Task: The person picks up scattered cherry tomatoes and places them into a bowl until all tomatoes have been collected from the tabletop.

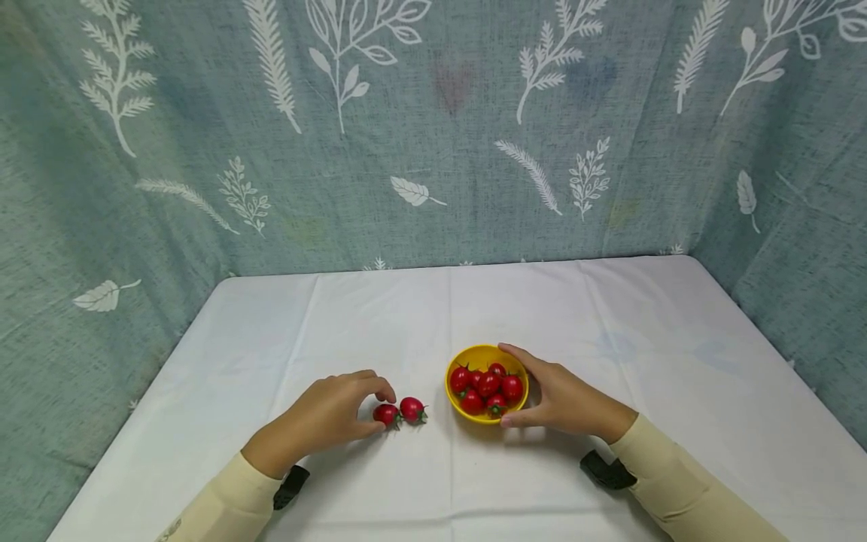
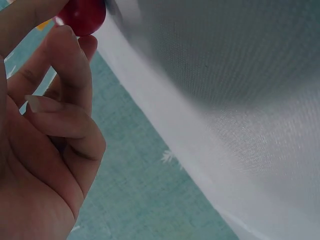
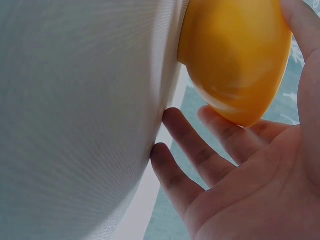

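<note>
My left hand (image 1: 328,415) pinches a red cherry tomato (image 1: 385,414) between thumb and fingertips, low over the white cloth. In the left wrist view, this tomato (image 2: 86,17) sits at the top edge, the other fingers curled below it. Just right of it lies a second cherry tomato (image 1: 411,409) with a green stem end. A yellow bowl (image 1: 482,355) holds several cherry tomatoes (image 1: 488,385). My right hand (image 1: 565,399) grips the bowl's right side, thumb at the near rim and a finger at the far rim. The right wrist view shows lower fingers (image 3: 182,132) spread against the cloth.
A white cloth (image 1: 379,316) with fold creases covers the table. Teal curtains with white leaf prints (image 1: 467,173) stand behind the table and along both sides. Dark straps (image 1: 291,487) are around both wrists.
</note>
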Demonstrator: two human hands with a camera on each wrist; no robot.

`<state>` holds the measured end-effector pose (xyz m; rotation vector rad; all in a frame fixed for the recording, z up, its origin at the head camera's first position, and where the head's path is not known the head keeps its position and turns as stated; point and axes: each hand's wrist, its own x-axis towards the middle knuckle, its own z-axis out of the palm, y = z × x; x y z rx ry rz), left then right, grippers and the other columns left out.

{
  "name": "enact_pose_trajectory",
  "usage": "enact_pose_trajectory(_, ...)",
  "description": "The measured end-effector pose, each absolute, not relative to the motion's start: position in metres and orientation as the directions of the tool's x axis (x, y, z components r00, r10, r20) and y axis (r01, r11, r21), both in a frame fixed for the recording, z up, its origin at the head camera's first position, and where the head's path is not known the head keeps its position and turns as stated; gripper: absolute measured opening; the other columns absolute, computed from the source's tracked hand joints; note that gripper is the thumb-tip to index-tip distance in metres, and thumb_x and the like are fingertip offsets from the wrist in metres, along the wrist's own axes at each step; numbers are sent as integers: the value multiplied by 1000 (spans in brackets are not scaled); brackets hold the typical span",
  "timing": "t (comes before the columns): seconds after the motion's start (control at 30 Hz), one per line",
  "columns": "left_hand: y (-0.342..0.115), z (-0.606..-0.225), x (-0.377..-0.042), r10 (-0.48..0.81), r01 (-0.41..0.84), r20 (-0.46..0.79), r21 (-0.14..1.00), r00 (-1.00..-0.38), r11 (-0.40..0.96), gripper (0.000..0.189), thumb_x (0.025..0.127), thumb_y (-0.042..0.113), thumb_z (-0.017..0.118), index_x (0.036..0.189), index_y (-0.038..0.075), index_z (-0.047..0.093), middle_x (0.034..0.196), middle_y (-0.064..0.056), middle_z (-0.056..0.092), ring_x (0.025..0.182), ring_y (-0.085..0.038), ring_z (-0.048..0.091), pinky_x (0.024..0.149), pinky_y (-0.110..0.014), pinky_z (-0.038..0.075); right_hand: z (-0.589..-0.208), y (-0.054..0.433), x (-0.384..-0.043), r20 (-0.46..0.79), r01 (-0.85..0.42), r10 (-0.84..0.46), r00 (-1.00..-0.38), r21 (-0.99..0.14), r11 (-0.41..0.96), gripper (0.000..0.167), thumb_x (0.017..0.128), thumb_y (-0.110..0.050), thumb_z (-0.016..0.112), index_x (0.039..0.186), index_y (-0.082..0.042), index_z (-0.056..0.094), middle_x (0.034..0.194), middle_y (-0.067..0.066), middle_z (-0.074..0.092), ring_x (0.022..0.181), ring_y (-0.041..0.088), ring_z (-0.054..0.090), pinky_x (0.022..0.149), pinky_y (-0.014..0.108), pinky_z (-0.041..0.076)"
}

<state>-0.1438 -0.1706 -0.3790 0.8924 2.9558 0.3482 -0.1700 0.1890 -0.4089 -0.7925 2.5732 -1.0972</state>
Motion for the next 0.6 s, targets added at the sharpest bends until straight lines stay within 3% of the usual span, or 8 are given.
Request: enact_pose_trajectory(0.6, -168, -383, -146, 545, 535, 14, 215, -838, 817, 31, 75, 26, 87, 100, 29, 69, 94, 19, 62, 80, -4, 60, 67, -27, 49, -409, 188, -170, 11, -400, -565, -825, -719, 569, 108, 74, -52, 84, 158, -15, 27, 154, 7, 46, 143, 27, 44, 116, 52, 34)
